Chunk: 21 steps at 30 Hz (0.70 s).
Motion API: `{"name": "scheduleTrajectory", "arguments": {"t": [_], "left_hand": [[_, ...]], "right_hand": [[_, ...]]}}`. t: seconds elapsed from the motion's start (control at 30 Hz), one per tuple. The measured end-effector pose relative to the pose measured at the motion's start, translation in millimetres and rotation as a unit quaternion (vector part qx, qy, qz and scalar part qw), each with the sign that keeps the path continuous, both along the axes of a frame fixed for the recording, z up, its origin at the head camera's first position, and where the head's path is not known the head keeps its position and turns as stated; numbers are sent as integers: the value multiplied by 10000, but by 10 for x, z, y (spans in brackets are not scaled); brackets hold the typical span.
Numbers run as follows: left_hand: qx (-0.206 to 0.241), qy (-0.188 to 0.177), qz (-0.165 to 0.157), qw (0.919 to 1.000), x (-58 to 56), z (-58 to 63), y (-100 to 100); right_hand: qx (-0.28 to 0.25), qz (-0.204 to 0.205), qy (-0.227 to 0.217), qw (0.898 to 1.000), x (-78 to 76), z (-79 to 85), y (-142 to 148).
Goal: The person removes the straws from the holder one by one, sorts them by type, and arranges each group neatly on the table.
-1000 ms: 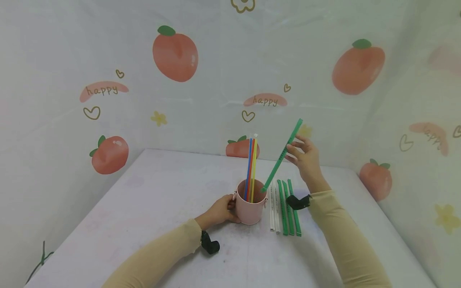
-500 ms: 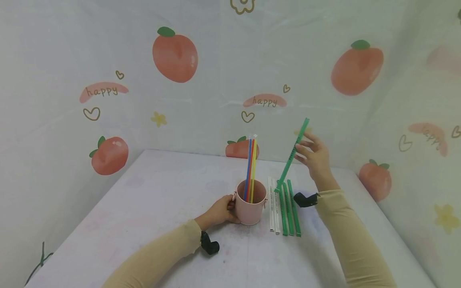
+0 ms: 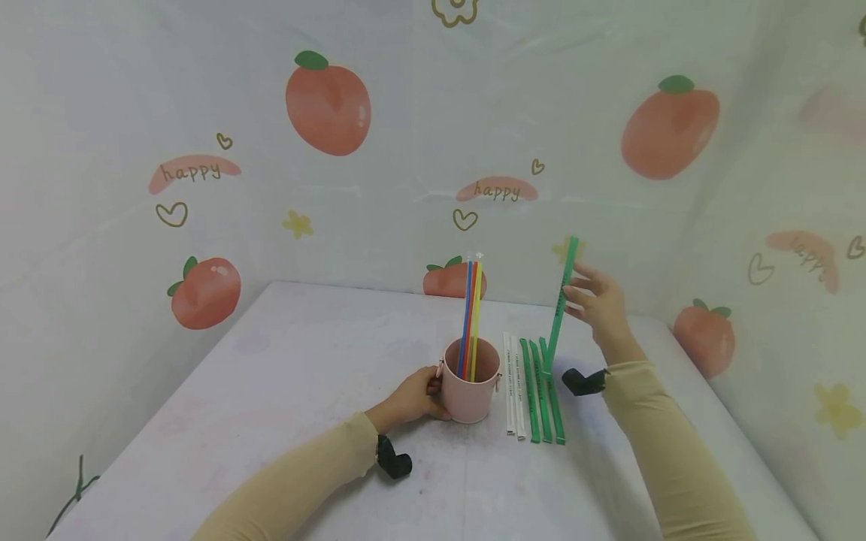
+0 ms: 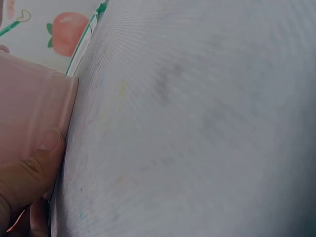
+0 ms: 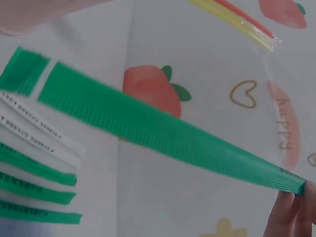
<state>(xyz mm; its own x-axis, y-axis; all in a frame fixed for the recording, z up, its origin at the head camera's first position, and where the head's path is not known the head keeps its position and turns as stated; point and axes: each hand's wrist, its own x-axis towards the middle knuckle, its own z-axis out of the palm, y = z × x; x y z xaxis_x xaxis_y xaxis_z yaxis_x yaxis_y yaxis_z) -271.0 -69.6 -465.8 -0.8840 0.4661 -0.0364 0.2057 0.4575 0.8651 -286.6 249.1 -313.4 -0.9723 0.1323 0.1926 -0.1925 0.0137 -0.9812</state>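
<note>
While the bucket (image 3: pixel 468 404) is gripped by the left hand (image 3: pixel 409 394), the green packet (image 3: pixel 558 319) pinched by the right hand (image 3: pixel 602 304) has been swung clear, nearer matching packets (image 3: pixel 540 392).

A pink round bucket (image 3: pixel 467 400) is standing on a flat white table (image 3: pixel 338 338), my left hand (image 3: pixel 411 394) gripping its left side.
Inside it, slim blue, red and yellow straws in clear wrap (image 3: pixel 471 312) are standing. To its right, two slim white wrapped sticks (image 3: pixel 509 391) are lying, then three slim green wrapped sticks (image 3: pixel 540 391); my right hand (image 3: pixel 601 304) is holding a fourth green stick (image 3: pixel 557 323) slanting above those.
</note>
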Motion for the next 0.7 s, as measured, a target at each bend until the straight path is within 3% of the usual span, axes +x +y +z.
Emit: {"name": "scheduleTrajectory", "arguments": {"t": [0.23,0.7], "left_hand": [[-1,7,8,10000,-9,-15,2],[67,-35,3,10000,-31,-40,2]], "right_hand": [[861,-155,-200,9960,-56,-166,116],[1667,-196,-734,9831,-102,-584,300]]}}
